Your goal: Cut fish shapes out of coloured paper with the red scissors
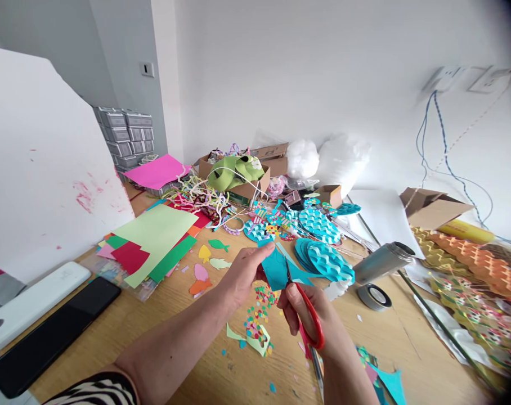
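My left hand (247,270) pinches a piece of blue paper (276,269) at its left edge, above the middle of the table. My right hand (308,309) is closed around the red handles of a pair of scissors (313,318), and the blades lie across the paper. Paper fish in green, yellow, pink and orange rest to the left, among them a green paper fish (219,244). Below the hands lie many small round confetti dots (255,318) and a pale green paper scrap (259,340). A pen-like tool (317,371) is partly hidden by my right forearm.
Coloured paper sheets (158,230) are stacked at left, near a black phone (55,334) and a white device (40,304). Blue scalloped paper discs (323,259), a metal flask (384,262) and a tape roll (374,297) stand at right. Filled craft boxes (255,191) line the back.
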A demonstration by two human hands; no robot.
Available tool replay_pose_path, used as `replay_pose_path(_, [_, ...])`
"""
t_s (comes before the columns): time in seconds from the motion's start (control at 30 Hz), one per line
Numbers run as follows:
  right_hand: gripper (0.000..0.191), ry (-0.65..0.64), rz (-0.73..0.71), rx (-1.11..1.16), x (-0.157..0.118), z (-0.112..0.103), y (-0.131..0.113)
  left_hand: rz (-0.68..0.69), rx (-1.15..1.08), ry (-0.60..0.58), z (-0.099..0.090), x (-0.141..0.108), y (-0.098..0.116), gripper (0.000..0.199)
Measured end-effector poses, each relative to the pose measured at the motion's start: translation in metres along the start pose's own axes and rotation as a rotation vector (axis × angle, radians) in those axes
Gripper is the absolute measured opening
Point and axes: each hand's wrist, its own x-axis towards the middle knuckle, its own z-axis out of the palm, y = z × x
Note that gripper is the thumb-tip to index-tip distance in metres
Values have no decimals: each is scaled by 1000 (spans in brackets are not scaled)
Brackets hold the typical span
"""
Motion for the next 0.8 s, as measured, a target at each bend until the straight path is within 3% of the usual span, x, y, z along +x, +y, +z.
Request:
replay_pose_path(0.17, [60, -7, -15, -7, 0, 0, -4, -52, -27, 35, -1, 2, -1, 49])
replay_pose_path(0.57, [62, -16, 9, -34, -1, -2, -4, -87, -27, -19, 0, 0, -1, 57])
replay_pose_path(0.8, [61, -17, -10, 3, 0, -2, -2, 5, 142, -132, 0, -3, -4, 33])
